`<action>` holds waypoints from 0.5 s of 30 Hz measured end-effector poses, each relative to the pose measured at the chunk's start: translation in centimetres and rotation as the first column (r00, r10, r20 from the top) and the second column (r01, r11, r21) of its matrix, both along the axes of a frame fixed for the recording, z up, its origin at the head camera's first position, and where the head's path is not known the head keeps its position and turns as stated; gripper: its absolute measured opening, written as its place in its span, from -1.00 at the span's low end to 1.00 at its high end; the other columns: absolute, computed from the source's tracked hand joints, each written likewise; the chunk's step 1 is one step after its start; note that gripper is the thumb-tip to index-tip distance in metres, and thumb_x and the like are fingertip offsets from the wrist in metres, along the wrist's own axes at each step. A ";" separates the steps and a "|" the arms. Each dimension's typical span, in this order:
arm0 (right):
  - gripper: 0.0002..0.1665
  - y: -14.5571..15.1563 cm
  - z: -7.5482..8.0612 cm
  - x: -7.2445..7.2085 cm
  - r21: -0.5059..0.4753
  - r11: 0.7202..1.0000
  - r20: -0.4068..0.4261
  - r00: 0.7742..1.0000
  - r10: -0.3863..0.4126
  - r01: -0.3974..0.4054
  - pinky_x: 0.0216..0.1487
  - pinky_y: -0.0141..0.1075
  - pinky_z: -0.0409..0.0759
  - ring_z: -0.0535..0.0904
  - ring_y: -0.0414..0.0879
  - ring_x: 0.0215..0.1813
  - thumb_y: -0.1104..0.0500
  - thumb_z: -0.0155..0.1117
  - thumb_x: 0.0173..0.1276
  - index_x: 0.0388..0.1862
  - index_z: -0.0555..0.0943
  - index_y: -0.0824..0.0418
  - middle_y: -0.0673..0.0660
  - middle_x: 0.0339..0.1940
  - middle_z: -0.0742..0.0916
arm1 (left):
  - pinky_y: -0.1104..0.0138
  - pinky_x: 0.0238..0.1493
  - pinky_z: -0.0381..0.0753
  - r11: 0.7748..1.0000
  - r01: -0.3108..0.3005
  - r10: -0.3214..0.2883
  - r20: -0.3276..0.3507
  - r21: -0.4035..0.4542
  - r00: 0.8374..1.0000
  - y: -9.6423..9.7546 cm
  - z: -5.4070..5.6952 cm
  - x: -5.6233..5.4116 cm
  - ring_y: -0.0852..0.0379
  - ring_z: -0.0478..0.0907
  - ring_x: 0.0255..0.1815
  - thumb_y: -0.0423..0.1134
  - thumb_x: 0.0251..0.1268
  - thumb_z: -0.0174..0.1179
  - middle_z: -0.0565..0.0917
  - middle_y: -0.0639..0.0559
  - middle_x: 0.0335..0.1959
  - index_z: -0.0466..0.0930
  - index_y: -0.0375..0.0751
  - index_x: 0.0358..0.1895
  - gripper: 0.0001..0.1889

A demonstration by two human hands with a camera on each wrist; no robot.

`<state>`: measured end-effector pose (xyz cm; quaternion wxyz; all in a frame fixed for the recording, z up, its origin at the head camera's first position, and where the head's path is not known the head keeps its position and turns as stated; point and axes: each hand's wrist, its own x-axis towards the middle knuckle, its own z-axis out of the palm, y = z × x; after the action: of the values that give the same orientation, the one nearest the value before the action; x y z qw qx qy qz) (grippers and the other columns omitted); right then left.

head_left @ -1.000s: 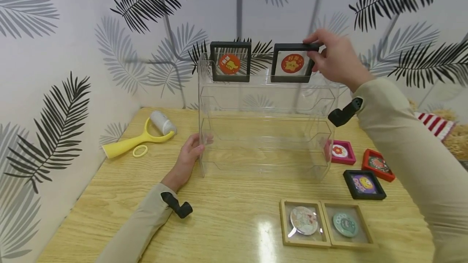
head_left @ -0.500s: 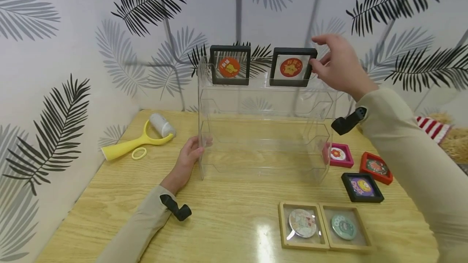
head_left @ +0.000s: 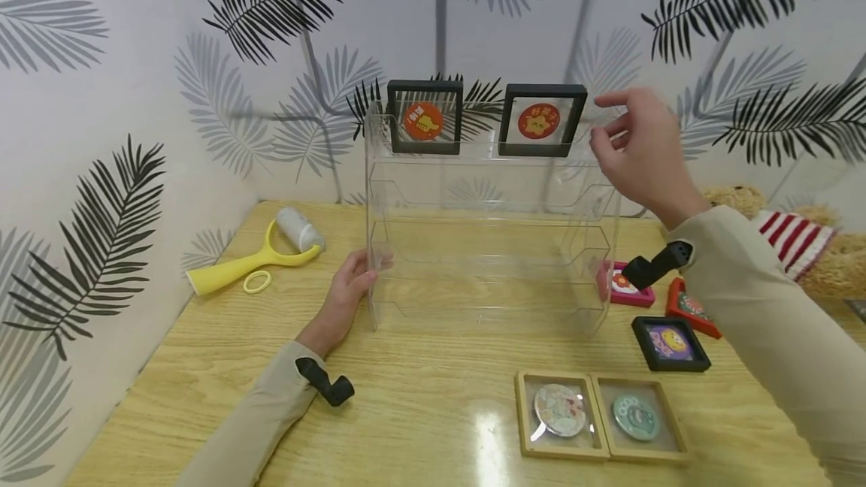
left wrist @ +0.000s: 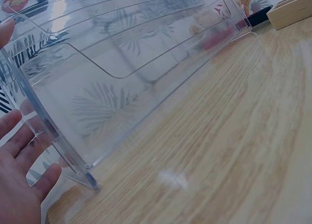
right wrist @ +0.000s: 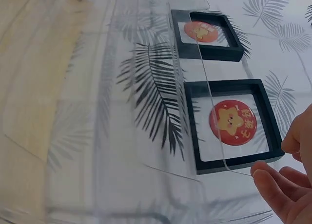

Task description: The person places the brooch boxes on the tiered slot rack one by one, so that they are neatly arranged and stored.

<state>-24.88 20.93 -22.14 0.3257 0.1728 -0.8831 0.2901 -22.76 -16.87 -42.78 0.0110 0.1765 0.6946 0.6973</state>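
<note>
A clear acrylic tiered display rack (head_left: pixel 490 246) stands on the wooden table. My left hand (head_left: pixel 345 288) holds its left side panel low down, with the fingertips showing through the plastic. Two black-rimmed frames stand on the top tier. The left frame (head_left: pixel 425 149) carries an orange badge with a thumbs-up; the right frame (head_left: pixel 534 150) carries a red badge with a yellow star. Just right of the star frame, my right hand (head_left: pixel 639 145) is raised with thumb and fingers parted, holding nothing. In the right wrist view its fingertips (right wrist: pixel 265 173) are close to the star frame's corner.
Right of the rack lie a pink frame (head_left: pixel 646 297), a red frame (head_left: pixel 704 324) and a black frame (head_left: pixel 670 367). Two wooden frames (head_left: pixel 598 442) lie in front. A yellow slingshot-shaped holder (head_left: pixel 233 270), ring (head_left: pixel 257 282) and grey cylinder (head_left: pixel 298 228) lie left. Plush toys (head_left: pixel 839 265) sit right.
My right hand has let go of the star frame and drawn away to the right and slightly down. The frame stays on the top tier. My left hand has kept its place.
</note>
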 end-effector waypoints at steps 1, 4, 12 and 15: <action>-0.61 0.1 -0.3 0.3 -0.003 1.000 0.018 1.000 0.006 -0.006 -0.26 -0.67 0.35 0.35 -0.60 -0.38 0.25 0.10 0.33 0.13 0.49 0.33 0.27 -0.07 0.58 | -0.02 0.36 0.12 1.000 0.000 0.000 0.001 0.001 1.000 0.0 0.0 0.0 -0.17 0.25 0.38 -0.21 0.37 -0.15 0.32 -0.37 0.35 0.12 -0.41 0.36 -0.45; -0.62 0.2 -1.4 1.1 -0.017 0.999 0.055 0.997 0.047 -0.046 -0.27 -0.71 0.35 0.38 -0.60 -0.35 0.27 0.11 0.33 0.12 0.50 0.35 0.28 -0.05 0.59 | -0.03 0.36 0.12 1.000 -0.003 0.003 0.005 0.005 1.000 0.0 0.0 0.0 -0.16 0.25 0.37 -0.21 0.36 -0.15 0.32 -0.37 0.35 0.11 -0.40 0.36 -0.45; -0.65 0.3 -3.9 4.0 -0.003 0.990 0.108 0.984 0.141 -0.141 -0.26 -0.72 0.39 0.42 -0.56 -0.29 0.35 0.19 0.29 0.07 0.52 0.34 0.23 -0.10 0.60 | -0.04 0.35 0.11 1.000 -0.005 0.005 0.006 0.020 1.000 0.0 0.0 0.0 -0.12 0.25 0.36 -0.21 0.33 -0.14 0.32 -0.40 0.34 0.11 -0.41 0.35 -0.43; -0.64 0.5 -4.8 5.2 0.011 0.981 0.104 0.976 0.194 -0.196 -0.25 -0.70 0.42 0.44 -0.53 -0.27 0.40 0.20 0.26 0.06 0.51 0.36 0.22 -0.11 0.61 | -0.01 0.34 0.12 1.000 -0.004 0.004 0.000 0.018 1.000 0.0 -0.1 0.0 -0.02 0.28 0.34 -0.20 0.34 -0.14 0.33 -0.38 0.33 0.13 -0.40 0.34 -0.45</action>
<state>-19.71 21.48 -26.90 0.2484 0.2469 -0.8803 0.3199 -22.78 -16.83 -42.84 0.0079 0.1750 0.6885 0.7037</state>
